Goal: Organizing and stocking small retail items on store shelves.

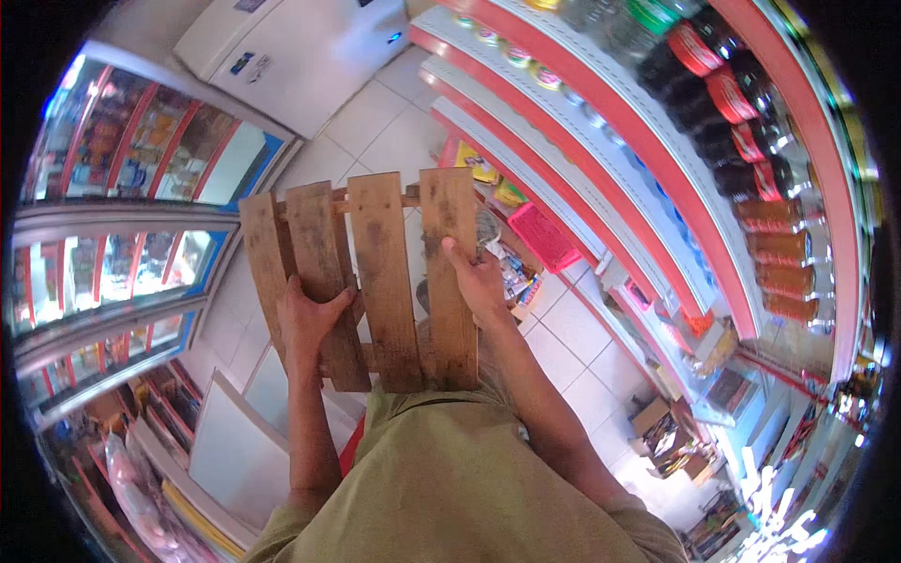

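Observation:
In front of my waist I hold a small wooden pallet made of several worn, stained slats with cross rails beneath. My left hand grips one of its left slats, with the thumb lying over the wood toward the middle gap. My right hand is on the rightmost slat, its thumb on top and its other fingers around the outer edge, partly hidden. The pallet's near end is close against my olive shirt. The floor shows through the gaps.
Glass-door fridges line the left side. A white chest freezer stands ahead. Red-edged shelves with bottles curve along the right. A pink basket sits low beside them, and an open carton is on the tiled floor.

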Available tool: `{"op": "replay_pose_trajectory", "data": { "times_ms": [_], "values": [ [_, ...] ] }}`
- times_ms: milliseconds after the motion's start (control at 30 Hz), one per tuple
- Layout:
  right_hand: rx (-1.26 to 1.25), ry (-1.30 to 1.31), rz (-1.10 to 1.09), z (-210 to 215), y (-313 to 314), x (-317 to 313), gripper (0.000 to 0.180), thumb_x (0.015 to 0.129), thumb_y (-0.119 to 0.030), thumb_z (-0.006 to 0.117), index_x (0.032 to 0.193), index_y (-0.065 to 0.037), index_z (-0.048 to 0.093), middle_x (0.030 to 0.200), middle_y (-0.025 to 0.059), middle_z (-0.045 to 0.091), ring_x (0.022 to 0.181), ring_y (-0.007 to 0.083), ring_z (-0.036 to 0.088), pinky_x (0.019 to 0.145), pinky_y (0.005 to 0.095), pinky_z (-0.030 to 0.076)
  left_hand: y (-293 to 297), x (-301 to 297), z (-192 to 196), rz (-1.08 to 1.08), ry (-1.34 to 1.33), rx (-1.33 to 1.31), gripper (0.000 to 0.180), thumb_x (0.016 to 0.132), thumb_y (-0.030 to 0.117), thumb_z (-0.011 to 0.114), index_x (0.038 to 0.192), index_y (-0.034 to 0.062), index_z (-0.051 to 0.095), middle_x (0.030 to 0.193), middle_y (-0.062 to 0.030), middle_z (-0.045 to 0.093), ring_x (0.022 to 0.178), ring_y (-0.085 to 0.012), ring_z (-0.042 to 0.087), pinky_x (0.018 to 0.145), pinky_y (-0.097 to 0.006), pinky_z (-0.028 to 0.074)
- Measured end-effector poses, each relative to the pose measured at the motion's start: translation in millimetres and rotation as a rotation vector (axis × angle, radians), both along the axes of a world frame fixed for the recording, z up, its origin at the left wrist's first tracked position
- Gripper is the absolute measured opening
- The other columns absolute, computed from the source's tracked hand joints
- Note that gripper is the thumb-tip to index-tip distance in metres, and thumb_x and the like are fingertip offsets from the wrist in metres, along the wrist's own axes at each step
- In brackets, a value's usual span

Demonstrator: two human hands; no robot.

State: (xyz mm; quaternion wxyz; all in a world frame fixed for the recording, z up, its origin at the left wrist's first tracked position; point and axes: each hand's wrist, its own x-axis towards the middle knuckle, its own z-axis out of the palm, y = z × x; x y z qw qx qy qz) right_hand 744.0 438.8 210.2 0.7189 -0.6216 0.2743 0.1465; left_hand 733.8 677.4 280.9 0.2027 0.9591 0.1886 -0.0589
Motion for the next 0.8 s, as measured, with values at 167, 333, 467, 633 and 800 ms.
{"op": "replay_pose_trajectory", "data": {
  "times_ms": [167, 333, 467, 633, 800],
  "values": [
    [-0.022, -0.141, -0.066, 3, -35, -14, 0.056, 0.081, -0.043, 0.069, 0.114, 0.001, 0.059, 0.106, 0.0095, 0.065, 0.100, 0.0182, 0.059, 0.088, 0.0319, 0.044, -29, -12, -3, -0.049, 0.037, -0.036, 0.089, 0.057, 0.046, 0.083, 0.111, -0.0169, 0.049, 0.097, -0.0316, 0.062, 0.096, -0.0396, 0.062, 0.078, -0.043, 0.051],
    [-0.004, -0.098, 0.003, 13, -83, -21, 0.055, 0.083, -0.040, 0.068, 0.117, 0.002, 0.057, 0.110, 0.0106, 0.064, 0.101, 0.0176, 0.058, 0.089, 0.0311, 0.043, -76, -31, -1, -0.040, 0.018, -0.064, 0.086, 0.058, 0.045, 0.082, 0.109, -0.0160, 0.050, 0.093, -0.0314, 0.062, 0.092, -0.0398, 0.063, 0.075, -0.043, 0.052],
    [0.020, -0.176, 0.020, -5, -117, -23, 0.057, 0.083, -0.040, 0.068, 0.119, 0.002, 0.055, 0.113, 0.0111, 0.062, 0.103, 0.0173, 0.057, 0.089, 0.0308, 0.043, -118, -53, -7, 0.031, -0.095, -0.099, 0.075, 0.059, 0.046, 0.081, 0.100, -0.0103, 0.053, 0.087, -0.0293, 0.063, 0.087, -0.0417, 0.063, 0.071, -0.045, 0.051],
    [-0.024, -0.126, 0.144, -22, -144, -24, 0.057, 0.085, -0.039, 0.065, 0.124, 0.001, 0.051, 0.117, 0.0098, 0.058, 0.105, 0.0175, 0.054, 0.088, 0.0303, 0.043, -145, -74, -24, 0.129, -0.148, -0.021, 0.069, 0.060, 0.045, 0.080, 0.096, -0.0079, 0.052, 0.083, -0.0277, 0.062, 0.082, -0.0434, 0.061, 0.069, -0.047, 0.049],
    [0.119, -0.097, 0.119, -28, -119, -6, 0.056, 0.086, -0.038, 0.065, 0.123, 0.001, 0.051, 0.118, 0.0086, 0.057, 0.104, 0.0172, 0.054, 0.089, 0.0303, 0.043, -120, -59, -29, 0.139, -0.058, -0.080, 0.069, 0.060, 0.045, 0.080, 0.093, -0.0094, 0.052, 0.080, -0.0280, 0.061, 0.081, -0.0418, 0.062, 0.069, -0.046, 0.050]
  ]
}}
